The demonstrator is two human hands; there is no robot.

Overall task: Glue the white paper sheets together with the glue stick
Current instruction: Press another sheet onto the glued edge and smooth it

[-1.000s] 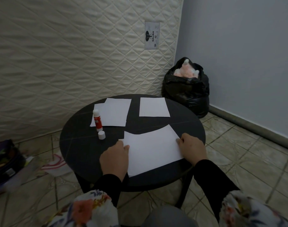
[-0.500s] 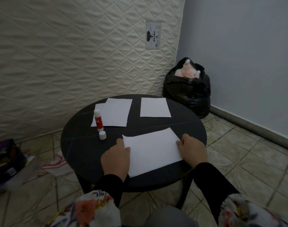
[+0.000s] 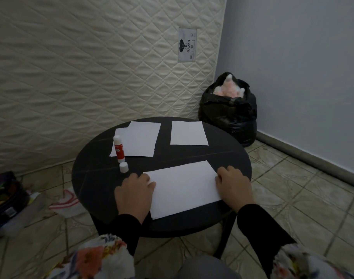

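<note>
Corner of a room here: a quilted mattress (image 3: 91, 77) stands up against the left wall, grey wall on the right, tiled floor, and a stuffed black bag (image 3: 229, 115) sits in the corner. Only the head view, so that's what I'm going on.

A round black table (image 3: 95, 178) sits in the middle. Going by the tabletop as a clock, with 6 nearest the person: the near sheet (image 3: 182, 188) lies around 5 to 6 o'clock, turned a bit so its right end sits farther away. The left hand (image 3: 133, 192) is on the sheet's left edge, knuckles up, fingers bent with the tips just over the paper's edge. The right hand (image 3: 233, 187) does the same on the right edge, fingertips touching the paper. Both look like they're pressing or holding the edges; I can't tell whether a thumb is tucked under.

At about 11 o'clock there's a stack (image 3: 139, 138) of overlapping sheets, and a single sheet (image 3: 189, 132) lies at roughly 1 o'clock. The glue stick (image 3: 118, 147) stands upright at 10 o'clock on the stack's left edge, with its cap (image 3: 124, 167) off and standing just beside it, closer to the left hand but not touching it.

On the floor at left are a dark bag (image 3: 5, 198) and a white cloth (image 3: 66, 201).
</note>
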